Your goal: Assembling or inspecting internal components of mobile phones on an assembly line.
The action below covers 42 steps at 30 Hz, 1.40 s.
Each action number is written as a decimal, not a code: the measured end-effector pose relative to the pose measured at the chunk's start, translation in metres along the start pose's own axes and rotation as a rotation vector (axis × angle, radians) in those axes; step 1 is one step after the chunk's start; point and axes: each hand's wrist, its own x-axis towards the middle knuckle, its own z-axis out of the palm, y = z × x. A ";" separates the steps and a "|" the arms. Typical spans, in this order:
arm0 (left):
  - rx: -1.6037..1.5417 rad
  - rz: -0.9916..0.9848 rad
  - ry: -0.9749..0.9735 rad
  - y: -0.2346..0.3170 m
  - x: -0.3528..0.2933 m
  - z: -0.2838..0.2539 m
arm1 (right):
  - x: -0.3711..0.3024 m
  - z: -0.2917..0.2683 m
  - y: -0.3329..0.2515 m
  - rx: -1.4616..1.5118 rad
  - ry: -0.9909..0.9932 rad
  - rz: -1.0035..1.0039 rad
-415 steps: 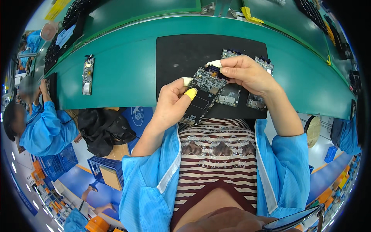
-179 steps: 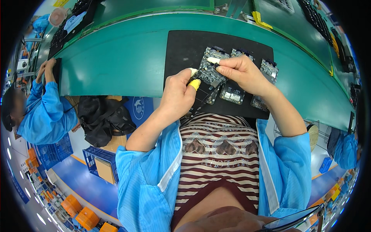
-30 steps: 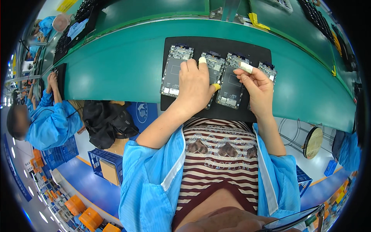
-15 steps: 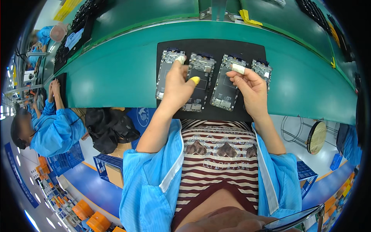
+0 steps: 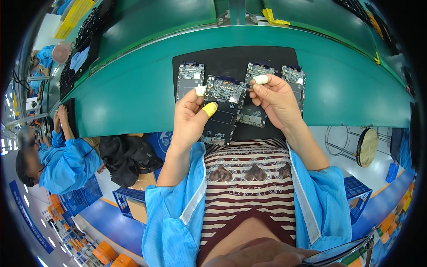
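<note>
My left hand, with a yellow cover on the thumb and a white one on a fingertip, grips the left edge of a circuit board. This black board has silver parts and a dark blue connector along its far end, and its near end passes the mat's front edge. My right hand pinches with white-wrapped fingertip and thumb by the board's upper right edge; what it holds is too small to make out. Similar circuit boards lie around: one at left, one partly under my right hand, one at right.
The boards are on a black mat on a green bench. Yellow tape hangs from the bench's back edge. At far left a person in blue sits at the bench, near a black bag. A round stool stands at right.
My left hand has taken hold of the second board and brought it nearer to me, overlapping the third. My right hand has moved left to its edge, fingers still pinched.
</note>
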 end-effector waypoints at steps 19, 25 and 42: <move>0.243 0.152 0.126 -0.004 -0.009 0.025 | 0.000 0.007 0.004 -0.100 0.048 -0.114; 0.396 0.275 0.177 -0.011 -0.010 0.023 | -0.001 0.008 0.005 -0.170 0.077 -0.183; 0.466 0.423 0.198 -0.016 -0.013 0.026 | -0.002 0.006 0.012 -0.164 0.073 -0.294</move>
